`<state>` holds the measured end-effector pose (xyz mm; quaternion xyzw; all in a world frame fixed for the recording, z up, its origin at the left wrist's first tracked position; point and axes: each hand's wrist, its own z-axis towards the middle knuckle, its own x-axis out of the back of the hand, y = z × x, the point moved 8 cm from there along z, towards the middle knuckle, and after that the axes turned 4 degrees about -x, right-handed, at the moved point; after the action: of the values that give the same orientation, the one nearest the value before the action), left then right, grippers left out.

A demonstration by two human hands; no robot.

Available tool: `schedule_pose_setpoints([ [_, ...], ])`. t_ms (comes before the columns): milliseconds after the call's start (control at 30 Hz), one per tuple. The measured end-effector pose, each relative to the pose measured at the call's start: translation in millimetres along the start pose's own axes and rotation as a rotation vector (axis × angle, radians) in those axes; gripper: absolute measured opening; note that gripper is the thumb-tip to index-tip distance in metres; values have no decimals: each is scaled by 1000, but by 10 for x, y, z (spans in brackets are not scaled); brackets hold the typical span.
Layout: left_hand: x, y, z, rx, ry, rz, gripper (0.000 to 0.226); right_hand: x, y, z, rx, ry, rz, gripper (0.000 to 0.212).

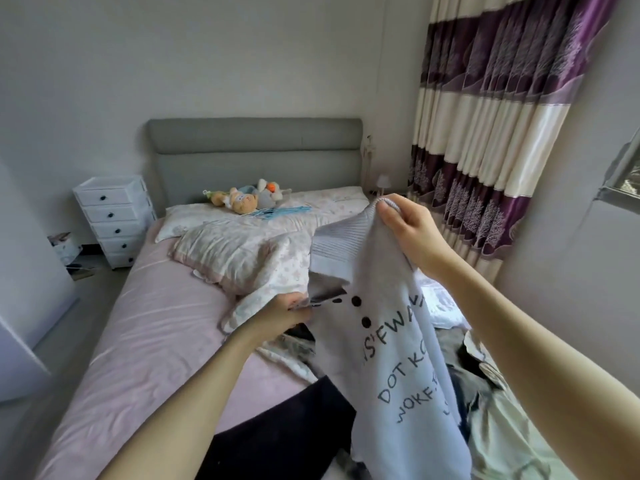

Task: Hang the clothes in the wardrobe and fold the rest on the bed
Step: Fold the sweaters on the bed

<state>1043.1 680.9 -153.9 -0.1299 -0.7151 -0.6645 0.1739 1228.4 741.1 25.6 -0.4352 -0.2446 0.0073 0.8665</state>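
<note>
The pale blue-grey polo shirt (391, 341) is hanging in the air over the right half of the bed (145, 323), and its lower part is running out of the bottom edge of the view. Its dark printed lettering is being cut off by folds, so only fragments such as "DOT" and "WOKF" are showing. The right hand (408, 230) is pinching the ribbed knit collar at its top corner, fingers curled around the fabric. The left hand (287, 313) is gripping the shirt's edge beside the placket, near two round dark buttons; its fingertips are lying hidden behind the cloth.

Beneath the shirt a heap of clothes (485, 393) is lying crumpled, dark and pale pieces mixed, too tangled to tell apart. A flat dark garment (287, 431) is spreading over the smooth pink sheet in front. Further back, a soft floral quilt (242, 258) is bunching up, and what are probably thin blue hangers (277, 214) are lying near plush toys (242, 200) by the padded grey headboard (256, 150).
</note>
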Motion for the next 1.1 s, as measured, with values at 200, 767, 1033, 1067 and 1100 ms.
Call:
schedule_pose_setpoints([
  [200,527,546,-142,-248,465,-239,33,375,411,-210,-28,245,-108,19],
  [767,1562,2107,-1151,-730,1144,331,32,412,-589,-92,281,594,-99,29],
  [1033,1731,1232,-255,-289,912,544,38,-258,224,590,-16,247,-301,28],
  [1067,1697,982,-54,-194,830,604,41,-435,480,679,-100,169,-352,28],
  [1100,1659,666,143,-77,726,637,46,-632,776,731,-195,77,-379,29],
])
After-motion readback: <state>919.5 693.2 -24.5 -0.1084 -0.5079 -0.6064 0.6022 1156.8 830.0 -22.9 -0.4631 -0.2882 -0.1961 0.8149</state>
